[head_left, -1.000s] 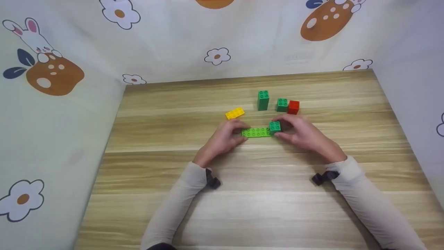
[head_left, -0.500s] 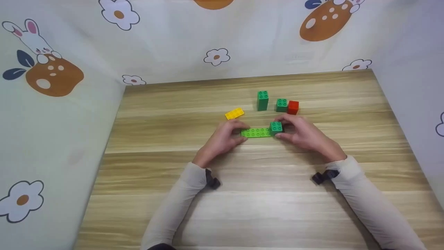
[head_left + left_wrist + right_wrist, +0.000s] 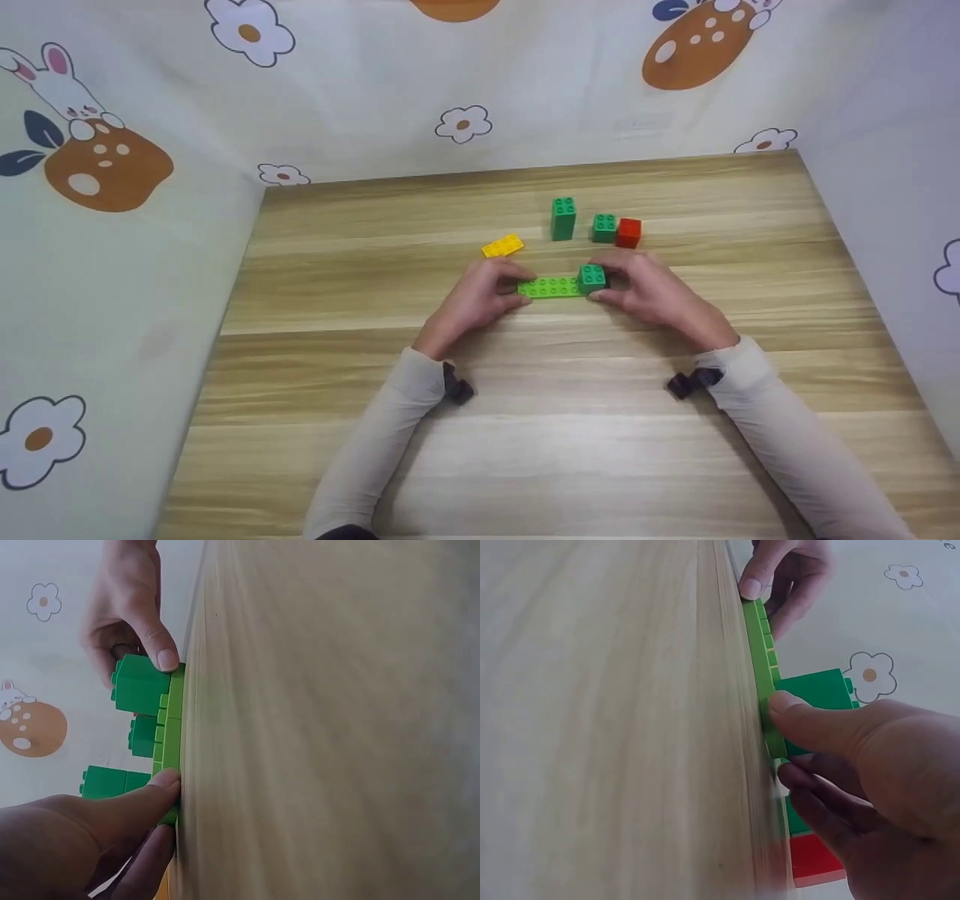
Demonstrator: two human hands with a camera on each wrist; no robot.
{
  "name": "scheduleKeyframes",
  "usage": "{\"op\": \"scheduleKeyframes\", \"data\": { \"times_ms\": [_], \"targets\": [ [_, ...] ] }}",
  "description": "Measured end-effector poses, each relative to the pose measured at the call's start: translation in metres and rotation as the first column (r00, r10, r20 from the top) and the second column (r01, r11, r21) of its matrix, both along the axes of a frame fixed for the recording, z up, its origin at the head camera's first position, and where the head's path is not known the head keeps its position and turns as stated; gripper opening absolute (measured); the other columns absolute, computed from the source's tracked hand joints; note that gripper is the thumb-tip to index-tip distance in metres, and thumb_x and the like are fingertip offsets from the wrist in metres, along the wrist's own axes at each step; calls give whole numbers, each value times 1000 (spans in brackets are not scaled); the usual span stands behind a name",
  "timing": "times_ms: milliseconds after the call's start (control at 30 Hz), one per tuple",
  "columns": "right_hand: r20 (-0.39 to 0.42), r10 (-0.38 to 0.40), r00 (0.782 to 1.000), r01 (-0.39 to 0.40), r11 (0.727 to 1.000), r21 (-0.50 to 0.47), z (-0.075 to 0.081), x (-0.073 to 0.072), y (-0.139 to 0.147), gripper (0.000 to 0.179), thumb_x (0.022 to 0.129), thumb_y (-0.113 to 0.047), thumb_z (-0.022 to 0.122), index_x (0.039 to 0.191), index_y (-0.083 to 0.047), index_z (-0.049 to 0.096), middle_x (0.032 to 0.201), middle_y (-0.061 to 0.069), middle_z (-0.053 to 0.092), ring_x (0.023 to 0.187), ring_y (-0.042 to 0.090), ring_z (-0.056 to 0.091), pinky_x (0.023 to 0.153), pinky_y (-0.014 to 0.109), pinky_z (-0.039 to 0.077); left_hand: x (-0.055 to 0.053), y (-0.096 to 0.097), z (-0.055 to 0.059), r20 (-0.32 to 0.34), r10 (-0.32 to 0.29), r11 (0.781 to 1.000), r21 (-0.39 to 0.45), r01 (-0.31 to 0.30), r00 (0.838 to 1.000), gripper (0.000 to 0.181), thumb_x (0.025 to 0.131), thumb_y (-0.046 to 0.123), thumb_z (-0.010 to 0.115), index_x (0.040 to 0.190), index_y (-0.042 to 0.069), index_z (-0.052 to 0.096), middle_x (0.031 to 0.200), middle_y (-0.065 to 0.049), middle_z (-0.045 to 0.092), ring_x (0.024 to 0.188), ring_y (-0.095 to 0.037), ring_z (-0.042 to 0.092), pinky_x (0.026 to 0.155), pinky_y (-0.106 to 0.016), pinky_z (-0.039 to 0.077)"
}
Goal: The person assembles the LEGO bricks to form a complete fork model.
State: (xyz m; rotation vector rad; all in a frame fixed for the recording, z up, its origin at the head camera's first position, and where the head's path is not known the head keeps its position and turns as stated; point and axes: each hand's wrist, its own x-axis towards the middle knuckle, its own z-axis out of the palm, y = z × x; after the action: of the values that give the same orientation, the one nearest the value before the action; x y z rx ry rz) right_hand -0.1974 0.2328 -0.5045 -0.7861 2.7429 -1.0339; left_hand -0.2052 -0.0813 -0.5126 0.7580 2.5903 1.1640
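A long lime-green building plate (image 3: 549,287) lies on the table, a seam crossing its side in the left wrist view. On its right end sits a dark green toy brick (image 3: 592,279). My left hand (image 3: 476,300) pinches the plate's left end between thumb and fingers. My right hand (image 3: 652,296) grips the right end. In the right wrist view its thumb (image 3: 799,716) presses the plate's side, overlapping the brick's lower part, while the other fingers curl behind the end. How firmly those hidden fingertips touch the brick, I cannot tell.
Behind the hands stand a tall green brick stack (image 3: 563,219), a small green brick (image 3: 604,228) and a red brick (image 3: 628,233) beside it. A yellow plate (image 3: 502,245) lies just beyond my left hand. Patterned cloth walls (image 3: 360,112) border the wooden table (image 3: 555,435).
The green brick has shifted very slightly right on the plate since the first frame. Both hands keep their hold at the two ends. The whole head view has drifted a little.
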Motion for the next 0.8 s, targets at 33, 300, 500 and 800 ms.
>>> {"op": "scheduleKeyframes", "data": {
  "times_ms": [33,300,500,800],
  "targets": [
    [-9,3,1000,-3,1000,6,0,0,-1,40,90,-19,91,127,-13,77,114,3,77,105,23,69,100,48,60,0,0,0,0,-2,1000,-4,2,1000,36,92,11,87,128,12,80,127,-4,79,121,-21,70,114,-39,55],
    [-44,27,999,-26,1000,15,0,0,-3,38,90,-17,90,125,-10,77,111,4,77,103,24,69,95,46,61,-1,-2,1,-12,-18,1000,9,18,1000,35,92,10,86,126,11,81,126,-7,80,120,-23,71,114,-41,54],
    [-12,33,999,-33,999,13,2,0,-2,55,92,-17,88,143,-7,69,143,12,71,135,33,65,117,55,52,-1,-1,1,-11,-25,1000,9,25,1000,35,92,10,86,127,11,80,127,-8,79,119,-23,71,113,-40,55],
    [-9,21,1000,-20,998,52,4,3,-5,61,95,-17,86,151,-9,63,151,13,67,142,35,61,120,56,49,-2,-1,3,10,-26,1000,-1,26,1000,36,93,9,85,128,11,80,127,-7,79,119,-22,72,112,-40,57]
  ]
}}
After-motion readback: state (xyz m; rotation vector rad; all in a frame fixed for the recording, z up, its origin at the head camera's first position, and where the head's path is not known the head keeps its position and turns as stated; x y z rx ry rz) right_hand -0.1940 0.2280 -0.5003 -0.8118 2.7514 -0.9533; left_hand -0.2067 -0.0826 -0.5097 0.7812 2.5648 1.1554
